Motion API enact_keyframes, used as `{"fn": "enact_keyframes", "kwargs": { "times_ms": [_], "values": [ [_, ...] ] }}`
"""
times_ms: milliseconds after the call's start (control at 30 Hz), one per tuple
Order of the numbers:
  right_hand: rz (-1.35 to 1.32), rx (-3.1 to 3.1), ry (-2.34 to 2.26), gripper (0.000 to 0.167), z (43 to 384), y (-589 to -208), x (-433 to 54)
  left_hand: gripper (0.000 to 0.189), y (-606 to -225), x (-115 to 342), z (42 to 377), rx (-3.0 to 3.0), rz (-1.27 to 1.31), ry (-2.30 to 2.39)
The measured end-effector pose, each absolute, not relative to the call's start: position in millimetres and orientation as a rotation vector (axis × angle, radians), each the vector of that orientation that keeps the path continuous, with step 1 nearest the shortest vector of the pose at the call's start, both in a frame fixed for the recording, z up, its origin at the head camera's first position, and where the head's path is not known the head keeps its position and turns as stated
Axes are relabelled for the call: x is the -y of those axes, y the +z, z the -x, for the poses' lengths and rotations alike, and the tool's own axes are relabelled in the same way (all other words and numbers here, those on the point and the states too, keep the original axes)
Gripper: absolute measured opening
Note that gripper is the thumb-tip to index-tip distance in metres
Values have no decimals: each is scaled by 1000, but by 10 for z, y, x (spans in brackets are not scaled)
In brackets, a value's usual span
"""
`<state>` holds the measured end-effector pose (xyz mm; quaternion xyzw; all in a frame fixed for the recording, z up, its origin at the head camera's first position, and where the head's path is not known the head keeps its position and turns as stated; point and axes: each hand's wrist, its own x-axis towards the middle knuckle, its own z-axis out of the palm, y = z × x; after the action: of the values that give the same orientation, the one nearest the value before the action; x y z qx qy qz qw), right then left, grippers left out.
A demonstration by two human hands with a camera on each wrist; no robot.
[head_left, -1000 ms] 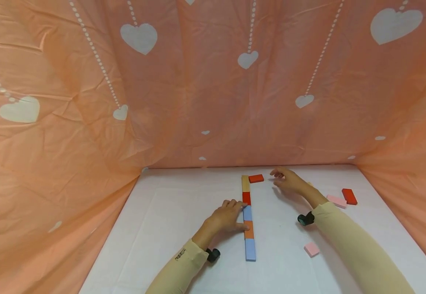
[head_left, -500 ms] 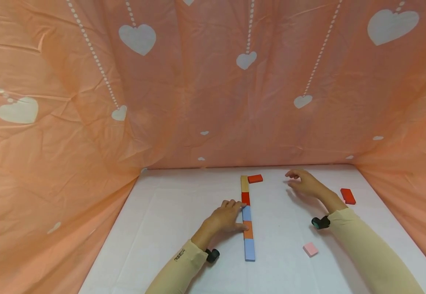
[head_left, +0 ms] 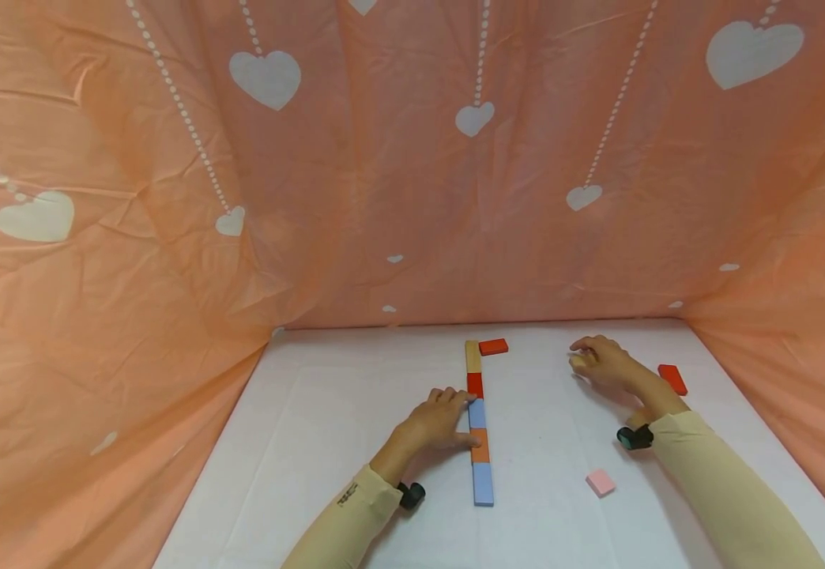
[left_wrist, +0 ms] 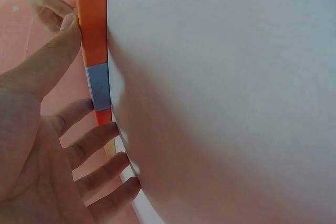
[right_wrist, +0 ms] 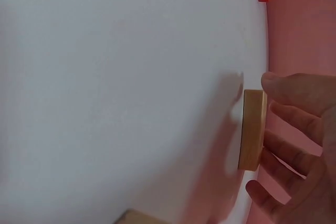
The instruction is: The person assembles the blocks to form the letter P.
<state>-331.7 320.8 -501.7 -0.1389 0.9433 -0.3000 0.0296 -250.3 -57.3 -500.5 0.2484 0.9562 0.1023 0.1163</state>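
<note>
A straight row of flat blocks runs away across the white table: a blue block nearest, then an orange block, a second blue one, a red block and a wooden block. My left hand rests along the row's left side. Its thumb touches the orange block, and its fingers spread beside the blue and red ones. At the back right, my right hand is at another wooden block, thumb at one end and fingers loosely bent along its far side.
A red block lies beside the row's far end. Another red block lies right of my right hand. A small pink block sits nearer me. One more wooden block shows beneath my right wrist. Patterned cloth hangs behind the table.
My right hand has moved rightward, away from the far red block, to the wooden block. The forearm now covers a pink block seen earlier. My left hand has stayed at the row.
</note>
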Motion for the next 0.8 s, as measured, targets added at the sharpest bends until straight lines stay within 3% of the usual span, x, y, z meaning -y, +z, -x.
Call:
{"fn": "enact_keyframes", "kwargs": {
  "times_ms": [267,800],
  "values": [
    [392,-2876,-906,48,3278,-5031,-3278,82,-4985,578,2488,-2798,-718,306],
    [458,-2903,-886,30,3227,-5044,-3276,82,-4978,580,2481,-2800,-711,318]
  ]
}}
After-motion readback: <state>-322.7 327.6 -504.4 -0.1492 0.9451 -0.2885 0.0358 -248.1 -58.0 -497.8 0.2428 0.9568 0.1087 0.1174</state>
